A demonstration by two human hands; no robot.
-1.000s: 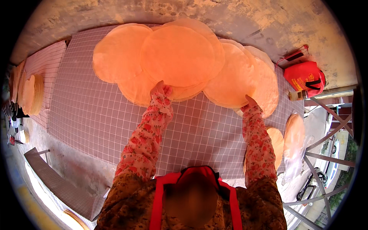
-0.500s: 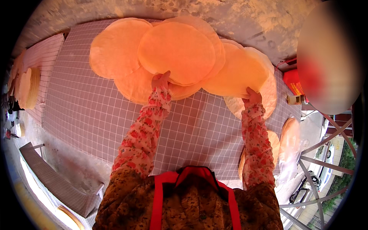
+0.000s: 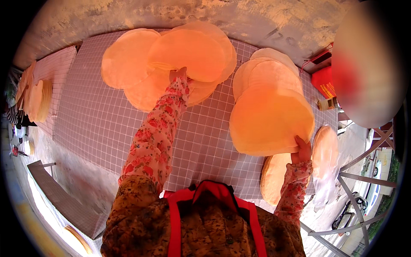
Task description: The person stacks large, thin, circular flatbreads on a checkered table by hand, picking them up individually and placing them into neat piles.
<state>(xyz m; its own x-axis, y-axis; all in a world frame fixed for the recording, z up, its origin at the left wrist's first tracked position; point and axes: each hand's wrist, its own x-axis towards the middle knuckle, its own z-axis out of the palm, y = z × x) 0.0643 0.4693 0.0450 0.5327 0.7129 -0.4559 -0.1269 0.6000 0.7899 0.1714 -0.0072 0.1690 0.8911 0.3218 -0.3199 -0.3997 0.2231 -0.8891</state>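
Observation:
My right hand (image 3: pixel 302 150) pinches the near right edge of a thin round orange sheet (image 3: pixel 269 120), like a flatbread. This sheet is held over the near end of the right pile of similar sheets (image 3: pixel 274 70). Farther left, my left hand (image 3: pixel 178 73) is closed at the near edge of the top sheets (image 3: pixel 188 51) of another pile, whose layered edges show slightly raised beside it. Its fingertips are partly hidden under that edge. Around it lie more overlapping round sheets, one group (image 3: pixel 128 58) to the left and another (image 3: pixel 145 94) nearer me.
The piles rest on a grid-patterned table (image 3: pixel 94 107) against a worn wall (image 3: pixel 171 15). Near its right edge lie a smaller stack of round sheets (image 3: pixel 274 180) and plastic-wrapped sheets (image 3: pixel 325 150). A red bag (image 3: pixel 324 81) is at the far right, by metal bars (image 3: pixel 368 180).
My right hand has come nearer to me and right, drawing the orange sheet away from the left pile. A gap of table now shows between the piles. My left hand stays at its pile.

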